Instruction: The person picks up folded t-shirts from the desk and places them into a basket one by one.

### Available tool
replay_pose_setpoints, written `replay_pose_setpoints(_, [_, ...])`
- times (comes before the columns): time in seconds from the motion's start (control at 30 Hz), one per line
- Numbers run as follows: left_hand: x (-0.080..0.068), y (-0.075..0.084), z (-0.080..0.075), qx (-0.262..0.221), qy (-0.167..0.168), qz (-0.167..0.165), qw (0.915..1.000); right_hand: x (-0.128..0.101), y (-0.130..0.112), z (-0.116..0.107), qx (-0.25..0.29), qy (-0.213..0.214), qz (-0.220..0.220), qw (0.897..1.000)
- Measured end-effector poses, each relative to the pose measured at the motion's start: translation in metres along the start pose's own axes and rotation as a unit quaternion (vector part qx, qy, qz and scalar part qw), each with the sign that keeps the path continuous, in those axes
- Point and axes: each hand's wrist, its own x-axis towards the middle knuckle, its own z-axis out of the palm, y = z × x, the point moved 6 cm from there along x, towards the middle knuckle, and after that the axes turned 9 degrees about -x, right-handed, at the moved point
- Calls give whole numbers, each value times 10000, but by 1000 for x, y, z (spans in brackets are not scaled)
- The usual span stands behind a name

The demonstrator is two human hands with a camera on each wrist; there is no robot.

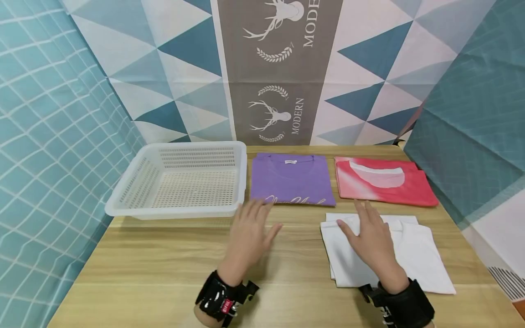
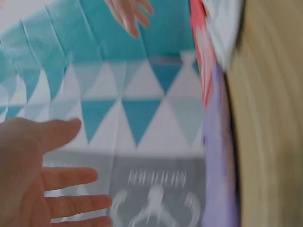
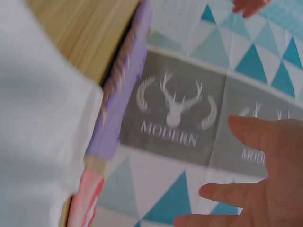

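Note:
My left hand (image 1: 255, 221) is open with fingers spread, over the wooden table (image 1: 164, 264) just in front of a folded purple T-shirt (image 1: 291, 180). My right hand (image 1: 365, 225) is open too, its straight fingers lying over the left part of a folded white T-shirt (image 1: 414, 255). A folded red T-shirt (image 1: 383, 184) lies behind the white one. In the blurred left wrist view the left hand (image 2: 47, 184) shows straight fingers beside the purple shirt (image 2: 218, 184). The right wrist view shows the right hand (image 3: 260, 189) empty, next to the white shirt (image 3: 38, 132).
A white perforated plastic basket (image 1: 131, 191), with nothing in it, stands at the table's back left beside the purple shirt. Patterned cloth backdrops (image 1: 270, 68) close off the back and both sides. Bare tabletop lies in front of the basket and between my hands.

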Motion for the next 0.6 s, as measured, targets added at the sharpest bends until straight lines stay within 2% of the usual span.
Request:
replay_pose_setpoints(0.07, [1, 14, 8, -242, 137, 293, 9992, -1, 13, -2, 87, -9, 160, 9998])
replay_pose_setpoints(0.13, [0, 27, 17, -556, 126, 432, 9974, -2, 28, -3, 153, -73, 344, 9993])
replay_pose_setpoints(0.23, [1, 39, 34, -1227, -173, 302, 9918, -1, 54, -3, 153, -107, 597, 9980])
replay_pose_setpoints(0.3, [3, 43, 48, -1924, -597, -23, 9795, 1, 75, -3, 79, -223, 762, 9968])
replay_pose_setpoints(0.33, [4, 44, 56, -2365, -842, -243, 9677, 3, 86, -2, 64, -342, 878, 9955])
replay_pose_setpoints(0.37, [5, 46, 65, -2852, -1082, -479, 9511, 4, 98, -2, 39, -494, 995, 9938])
replay_pose_setpoints(0.4, [4, 47, 75, -3327, -1326, -762, 9305, 6, 110, -1, 7, -688, 1136, 9911])
replay_pose_setpoints(0.47, [3, 49, 95, -4173, -1709, -1342, 8824, 6, 135, 4, -63, -1118, 1447, 9831])
replay_pose_setpoints(0.53, [-1, 52, 114, -4757, -1935, -1941, 8359, 4, 159, 9, -145, -1538, 1780, 9718])
replay_pose_setpoints(0.6, [-6, 55, 129, -5092, -2002, -2485, 7993, 0, 179, 16, -205, -1884, 2014, 9610])
